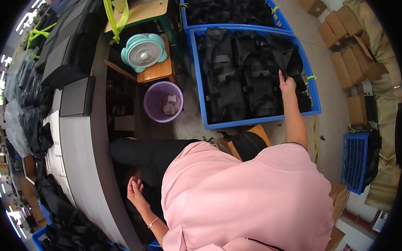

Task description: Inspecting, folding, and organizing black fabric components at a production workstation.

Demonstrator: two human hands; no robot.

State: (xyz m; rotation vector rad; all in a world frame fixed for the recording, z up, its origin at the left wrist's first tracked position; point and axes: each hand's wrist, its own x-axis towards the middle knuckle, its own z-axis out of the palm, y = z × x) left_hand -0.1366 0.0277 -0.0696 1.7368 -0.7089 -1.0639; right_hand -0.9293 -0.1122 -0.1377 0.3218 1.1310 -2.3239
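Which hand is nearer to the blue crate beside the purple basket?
Right: the right hand touches black fabric in the crate; the left hand is well away, near the grey table.

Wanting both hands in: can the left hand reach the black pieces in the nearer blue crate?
Probably not without moving: a black-trousered leg lies between the left hand and the black pieces.

Goods (pixel 222 77) at 1–2 o'clock are black; their crate (pixel 230 124) is blue. Fan (pixel 143 52), 11 o'clock: teal. Basket (pixel 153 101), 10 o'clock: purple.
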